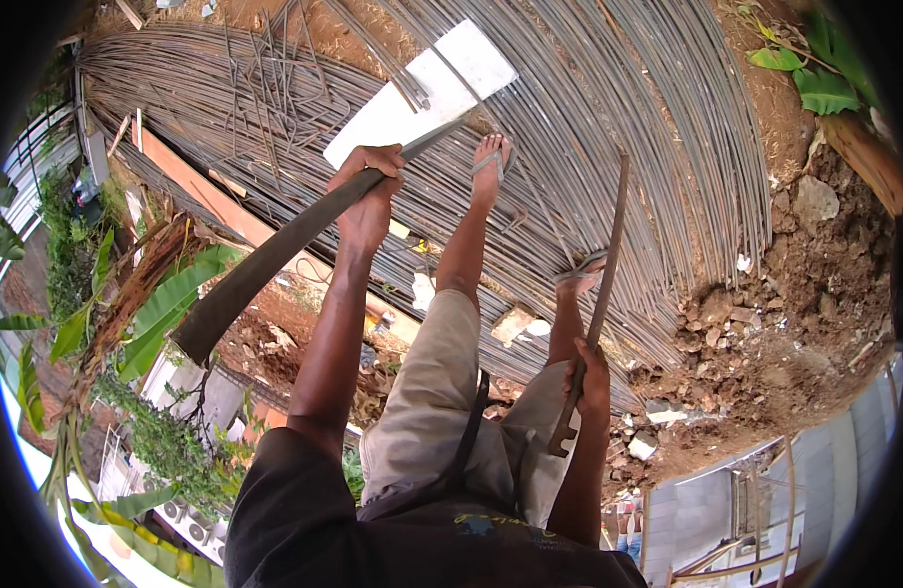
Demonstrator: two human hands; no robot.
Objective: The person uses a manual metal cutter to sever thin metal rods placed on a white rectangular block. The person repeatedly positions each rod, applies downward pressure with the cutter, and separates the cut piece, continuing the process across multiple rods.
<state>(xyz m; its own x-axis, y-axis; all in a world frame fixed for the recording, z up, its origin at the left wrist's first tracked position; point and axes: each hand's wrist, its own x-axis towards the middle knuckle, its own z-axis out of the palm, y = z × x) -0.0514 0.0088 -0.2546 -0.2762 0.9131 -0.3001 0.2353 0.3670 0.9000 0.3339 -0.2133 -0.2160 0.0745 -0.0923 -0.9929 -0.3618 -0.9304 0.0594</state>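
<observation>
My left hand point(368, 201) is wrapped around a long, dark metal pipe point(275, 257) and holds it up at a slant. The near end of the pipe points down to the left, and its thinner-looking far end reaches over the steel rods. At the right, my right hand point(591, 380) grips a rebar bending wrench point(608, 265), a flat rusty bar with a notched jaw at its lower end. Its shaft rises upward over the rods. Below both tools lies a wide bed of steel rebar rods point(657, 127).
A white board point(412, 93) lies among the rods. My sandalled feet point(488, 162) stand on them. Bent rebar pieces point(265, 78) lie at the far left, beside a long wooden plank point(197, 186). Rubble and soil point(755, 314) lie right, banana leaves point(177, 304) left.
</observation>
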